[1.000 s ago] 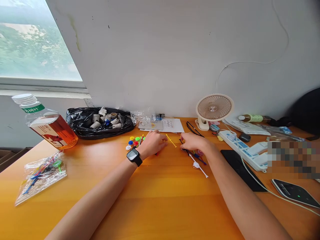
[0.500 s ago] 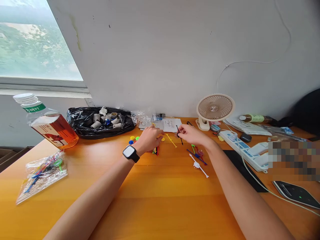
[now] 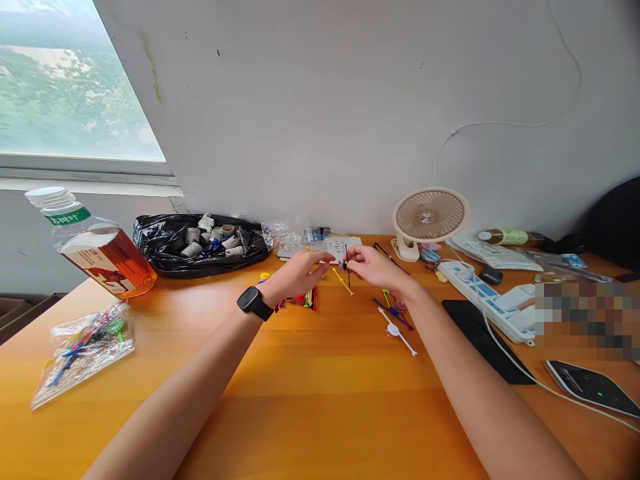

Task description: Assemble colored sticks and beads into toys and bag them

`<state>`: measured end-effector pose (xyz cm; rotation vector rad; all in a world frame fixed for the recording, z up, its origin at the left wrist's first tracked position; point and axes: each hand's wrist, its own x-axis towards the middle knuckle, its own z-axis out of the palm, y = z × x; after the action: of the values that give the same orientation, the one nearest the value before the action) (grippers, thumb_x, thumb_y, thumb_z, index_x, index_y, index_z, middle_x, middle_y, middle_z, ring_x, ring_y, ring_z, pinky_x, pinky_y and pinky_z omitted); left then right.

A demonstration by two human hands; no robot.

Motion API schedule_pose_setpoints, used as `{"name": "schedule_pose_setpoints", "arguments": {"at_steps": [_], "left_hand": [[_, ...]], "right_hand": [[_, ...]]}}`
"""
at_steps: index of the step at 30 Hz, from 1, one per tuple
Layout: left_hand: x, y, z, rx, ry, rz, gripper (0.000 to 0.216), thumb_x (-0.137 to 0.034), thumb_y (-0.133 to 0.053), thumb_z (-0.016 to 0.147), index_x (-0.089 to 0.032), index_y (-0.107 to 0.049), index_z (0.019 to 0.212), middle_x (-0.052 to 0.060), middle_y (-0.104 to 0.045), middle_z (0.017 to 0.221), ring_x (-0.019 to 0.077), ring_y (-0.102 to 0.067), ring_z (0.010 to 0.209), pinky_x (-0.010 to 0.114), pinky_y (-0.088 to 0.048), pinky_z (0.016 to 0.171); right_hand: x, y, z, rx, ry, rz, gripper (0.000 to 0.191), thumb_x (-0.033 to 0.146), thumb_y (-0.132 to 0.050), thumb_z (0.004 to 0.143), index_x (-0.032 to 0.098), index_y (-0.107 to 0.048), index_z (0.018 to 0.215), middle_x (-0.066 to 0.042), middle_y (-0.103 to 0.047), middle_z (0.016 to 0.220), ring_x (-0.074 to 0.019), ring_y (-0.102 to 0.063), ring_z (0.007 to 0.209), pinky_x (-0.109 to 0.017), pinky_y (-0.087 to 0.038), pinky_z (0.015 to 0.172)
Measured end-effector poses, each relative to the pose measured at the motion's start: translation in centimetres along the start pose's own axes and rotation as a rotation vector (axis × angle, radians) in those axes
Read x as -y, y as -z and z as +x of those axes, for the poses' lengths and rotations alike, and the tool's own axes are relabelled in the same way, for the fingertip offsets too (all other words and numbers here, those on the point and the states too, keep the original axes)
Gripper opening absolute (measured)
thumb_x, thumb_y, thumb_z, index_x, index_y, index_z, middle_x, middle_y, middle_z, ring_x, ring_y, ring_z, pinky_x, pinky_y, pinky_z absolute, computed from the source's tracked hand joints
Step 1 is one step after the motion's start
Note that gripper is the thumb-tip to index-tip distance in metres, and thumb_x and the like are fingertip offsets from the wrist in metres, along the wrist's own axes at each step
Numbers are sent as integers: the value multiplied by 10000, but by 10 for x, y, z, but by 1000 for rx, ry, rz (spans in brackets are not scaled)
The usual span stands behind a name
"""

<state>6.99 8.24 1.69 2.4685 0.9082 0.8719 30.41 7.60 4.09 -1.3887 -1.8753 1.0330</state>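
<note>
The right hand [image 3: 374, 268] is pinched on a thin black plastic stick [image 3: 349, 279], held upright above the orange wooden table [image 3: 320, 400]. The left hand [image 3: 303, 275] is just beside it; its grip cannot be told.

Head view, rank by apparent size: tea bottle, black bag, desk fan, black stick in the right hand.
1. black bag and bottle: they look about alike, and the bottle sits nearer the camera, so they are not ranked against each other.
2. fan
3. black stick, pinched in the right hand
</note>
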Motion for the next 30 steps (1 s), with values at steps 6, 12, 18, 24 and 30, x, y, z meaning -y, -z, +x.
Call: {"name": "schedule_pose_setpoints", "arguments": {"at_steps": [6, 12, 18, 24, 30], "left_hand": [[-16, -10, 5, -155, 4, -323, 259, -344, -717, 969, -176, -685, 1164, 79, -775, 1133, 172, -745, 979, 288, -607, 901], [-18, -11, 6, -263, -21, -370, 150, -234, -710, 937, -161, -676, 1064, 57, -755, 1011, 151, -726, 899, 280, -613, 869], [-14, -13, 5, -194, -24, -356, 87, -216, -662, 940, -151, -695, 985, 56, -755, 944, 151, -725, 836, 257, -595, 799], [-8, -30, -2, -63, 47, -29, 104, -217, -698, 918, -186, -716, 1015, 55, -764, 942, 198, -726, 864, 290, -556, 781], [-6, -49, 0, 72, 17, 318, 126, -308, -709, 972, -251, -794, 1045, 87, -782, 1056, 288, -706, 1110, 390, -515, 979]], "right_hand": [[9, -9, -2, 31, 6, 317, 225, 327, -635, 762, 200, -560, 931, 61, -552, 735, -100, -465, 627, -245, -355, 622], [9, -16, 0, 54, 89, 422, 216, 293, -643, 775, 198, -564, 953, 34, -603, 800, -115, -533, 687, -259, -416, 671], [13, -17, -3, 82, 61, 286, 190, 323, -591, 801, 214, -536, 948, 84, -450, 671, -106, -394, 576, -243, -294, 571], [-13, -2, 3, 31, -27, -331, 160, 185, -498, 890, 182, -616, 998, 47, -524, 724, -134, -463, 648, -248, -327, 607], [-29, 22, 1, 80, -145, -600, 204, 158, -626, 900, 159, -681, 1096, -56, -742, 956, -179, -649, 829, -254, -425, 706]]}}
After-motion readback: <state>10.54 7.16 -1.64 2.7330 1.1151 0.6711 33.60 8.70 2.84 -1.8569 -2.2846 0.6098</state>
